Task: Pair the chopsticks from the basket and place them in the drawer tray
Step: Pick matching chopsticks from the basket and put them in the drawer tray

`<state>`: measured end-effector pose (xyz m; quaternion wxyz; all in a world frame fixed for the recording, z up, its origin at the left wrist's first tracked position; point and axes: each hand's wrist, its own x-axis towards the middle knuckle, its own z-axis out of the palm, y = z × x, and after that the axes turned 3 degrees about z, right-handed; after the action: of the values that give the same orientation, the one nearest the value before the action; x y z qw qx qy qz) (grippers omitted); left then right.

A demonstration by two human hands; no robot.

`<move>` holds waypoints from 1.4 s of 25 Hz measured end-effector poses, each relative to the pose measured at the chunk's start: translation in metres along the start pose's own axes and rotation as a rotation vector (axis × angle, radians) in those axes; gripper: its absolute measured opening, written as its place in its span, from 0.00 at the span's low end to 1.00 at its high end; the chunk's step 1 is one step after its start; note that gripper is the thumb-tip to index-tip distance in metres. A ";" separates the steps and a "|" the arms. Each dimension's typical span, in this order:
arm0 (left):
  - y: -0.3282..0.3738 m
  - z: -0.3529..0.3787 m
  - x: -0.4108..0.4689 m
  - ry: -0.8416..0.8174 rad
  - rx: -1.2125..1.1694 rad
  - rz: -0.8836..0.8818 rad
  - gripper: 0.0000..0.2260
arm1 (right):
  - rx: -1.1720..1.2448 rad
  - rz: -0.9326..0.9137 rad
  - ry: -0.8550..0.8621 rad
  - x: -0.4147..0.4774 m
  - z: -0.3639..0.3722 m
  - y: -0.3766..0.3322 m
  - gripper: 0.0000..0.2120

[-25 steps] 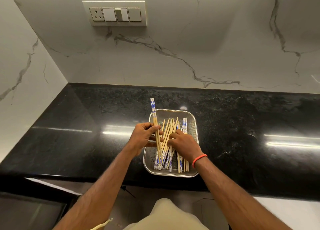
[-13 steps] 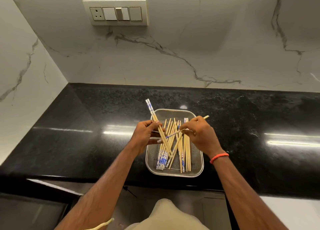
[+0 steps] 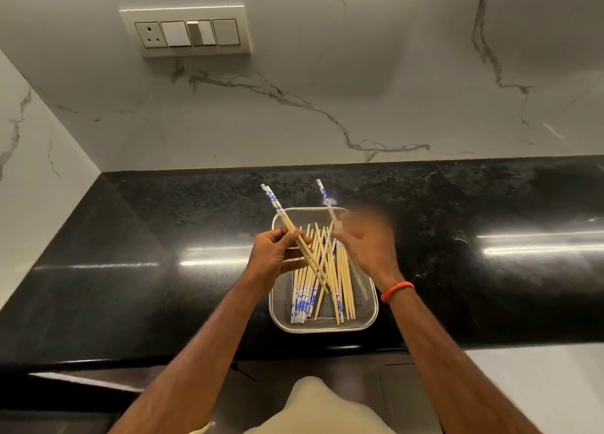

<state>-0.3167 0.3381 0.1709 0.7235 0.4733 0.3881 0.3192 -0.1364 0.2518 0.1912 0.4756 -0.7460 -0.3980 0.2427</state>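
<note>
While gripping a blue-patterned pair (image 3: 276, 204) in the left hand (image 3: 277, 253) over the mesh basket (image 3: 327, 330), swings a third blue-patterned chopstick (image 3: 327, 201) from level to upright, pinched in the blurred right hand (image 3: 366, 240), likely starting another pair.

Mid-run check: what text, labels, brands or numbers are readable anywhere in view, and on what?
No readable text anywhere.
On the switch plate: blank rockers and a socket, no markings.
On the pair of chopsticks in the left hand and the single chopstick in the right hand: blue pattern only, no legible characters.
On the basket: no label showing.
</note>
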 end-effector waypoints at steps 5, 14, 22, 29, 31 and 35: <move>-0.006 0.016 -0.002 -0.107 0.069 -0.035 0.07 | 0.280 0.135 -0.039 -0.022 0.020 -0.004 0.13; -0.018 0.030 -0.008 -0.211 -0.014 -0.166 0.08 | 0.177 0.081 0.172 -0.059 0.015 0.005 0.09; -0.035 0.075 -0.030 -0.398 -0.008 -0.241 0.06 | 0.148 0.130 0.303 -0.114 -0.019 0.019 0.12; -0.064 0.119 -0.066 -0.578 0.027 -0.378 0.09 | 0.227 0.295 0.359 -0.174 -0.066 0.043 0.17; -0.072 0.131 -0.079 -0.621 0.050 -0.400 0.07 | 0.195 0.326 0.298 -0.190 -0.081 0.049 0.18; -0.087 0.155 -0.099 -0.659 0.118 -0.434 0.06 | 0.047 0.389 0.238 -0.213 -0.109 0.062 0.19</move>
<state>-0.2237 0.1578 0.1548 0.8316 0.4979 0.2440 -0.0328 -0.1529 0.0057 0.1787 0.4807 -0.8207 -0.1821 0.2494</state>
